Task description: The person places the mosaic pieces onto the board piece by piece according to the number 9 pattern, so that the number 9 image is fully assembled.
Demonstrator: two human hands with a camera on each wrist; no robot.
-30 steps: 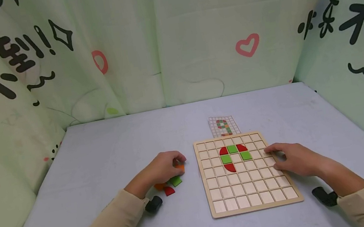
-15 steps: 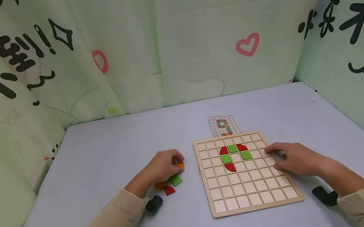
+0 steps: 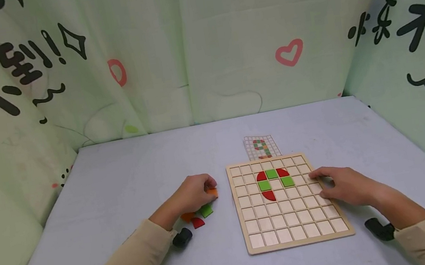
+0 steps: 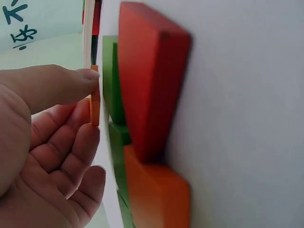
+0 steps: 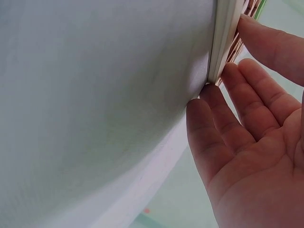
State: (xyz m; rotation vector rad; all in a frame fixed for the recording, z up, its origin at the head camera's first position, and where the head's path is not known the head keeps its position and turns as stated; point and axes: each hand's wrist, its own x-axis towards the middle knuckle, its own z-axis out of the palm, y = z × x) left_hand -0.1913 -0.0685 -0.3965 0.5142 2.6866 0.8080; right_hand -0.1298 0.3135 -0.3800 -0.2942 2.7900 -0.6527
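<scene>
Orange piece: one, pinched between the thumb and fingers of your left hand, near the board's left edge and apart from it; you cannot tell whether it touches the table. Loose pieces, beneath and beside that hand: green piece, red piece, second orange piece; full count hidden. Gridded wooden board: holds three green squares and three round-edged red pieces. Your right hand: thumb and fingers apart, fingertips touching the board's right edge. Patterned card: flat, just beyond the board's far edge. White table: beneath all.
</scene>
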